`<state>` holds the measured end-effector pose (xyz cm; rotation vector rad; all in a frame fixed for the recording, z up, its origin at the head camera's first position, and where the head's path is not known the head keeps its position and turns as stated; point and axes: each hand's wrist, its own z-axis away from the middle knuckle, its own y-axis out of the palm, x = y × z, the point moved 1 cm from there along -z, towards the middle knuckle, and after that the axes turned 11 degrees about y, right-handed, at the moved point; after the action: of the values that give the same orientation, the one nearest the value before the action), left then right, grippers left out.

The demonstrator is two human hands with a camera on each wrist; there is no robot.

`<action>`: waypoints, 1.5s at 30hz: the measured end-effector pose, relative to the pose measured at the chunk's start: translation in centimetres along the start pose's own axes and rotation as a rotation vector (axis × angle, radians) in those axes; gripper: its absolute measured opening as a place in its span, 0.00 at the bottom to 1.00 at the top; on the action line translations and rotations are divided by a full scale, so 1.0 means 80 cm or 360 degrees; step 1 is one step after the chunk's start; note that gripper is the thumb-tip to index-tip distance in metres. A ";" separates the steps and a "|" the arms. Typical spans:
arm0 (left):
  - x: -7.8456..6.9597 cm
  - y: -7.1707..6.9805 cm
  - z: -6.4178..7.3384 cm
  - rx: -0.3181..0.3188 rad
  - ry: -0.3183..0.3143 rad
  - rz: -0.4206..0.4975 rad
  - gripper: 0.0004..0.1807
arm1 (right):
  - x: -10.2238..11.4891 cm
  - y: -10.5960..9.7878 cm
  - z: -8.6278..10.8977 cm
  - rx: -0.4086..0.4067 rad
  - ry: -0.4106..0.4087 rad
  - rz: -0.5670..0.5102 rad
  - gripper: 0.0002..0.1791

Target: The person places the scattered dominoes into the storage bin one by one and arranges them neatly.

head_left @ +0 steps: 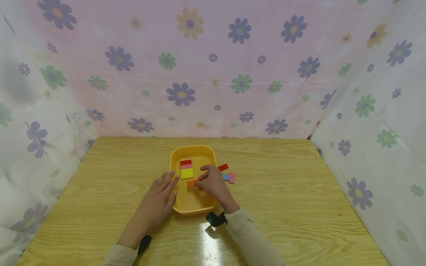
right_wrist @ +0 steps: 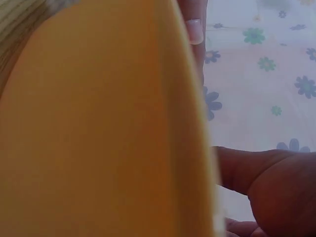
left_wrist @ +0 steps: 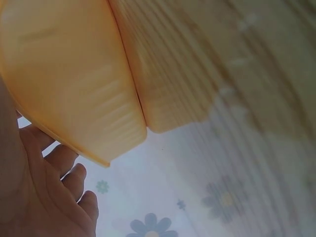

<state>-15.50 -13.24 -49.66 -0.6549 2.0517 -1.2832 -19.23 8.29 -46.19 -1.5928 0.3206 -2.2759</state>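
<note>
A yellow plastic tray [head_left: 191,202] stands on the table. The left hand [head_left: 154,201] touches its left rim with fairly straight fingers; the left wrist view shows those fingers [left_wrist: 74,180] along the rim. Over the right part of the tray, the right hand [head_left: 214,184] pinches an orange rectangular piece [head_left: 190,184] by its right end. Inside the tray, a red piece [head_left: 185,162], a pink piece [head_left: 186,166] and a yellow piece [head_left: 187,173] lie edge to edge in a column. The tray's wall [right_wrist: 98,123] hides the pinched piece in the right wrist view.
Just right of the tray, another red piece [head_left: 223,167], a blue piece [head_left: 226,177] and another pink piece [head_left: 232,177] lie on the wooden table [head_left: 283,199]. A flowered cloth [head_left: 213,74] hangs behind the table and along both sides.
</note>
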 end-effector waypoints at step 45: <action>-0.005 -0.008 -0.002 0.0127 -0.0085 0.0020 0.32 | -0.011 0.036 -0.049 -0.0126 0.0008 0.0321 0.29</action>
<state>-15.28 -13.17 -48.91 -0.6318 1.9482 -1.3192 -22.21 5.97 -49.35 -1.5172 0.5533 -2.1382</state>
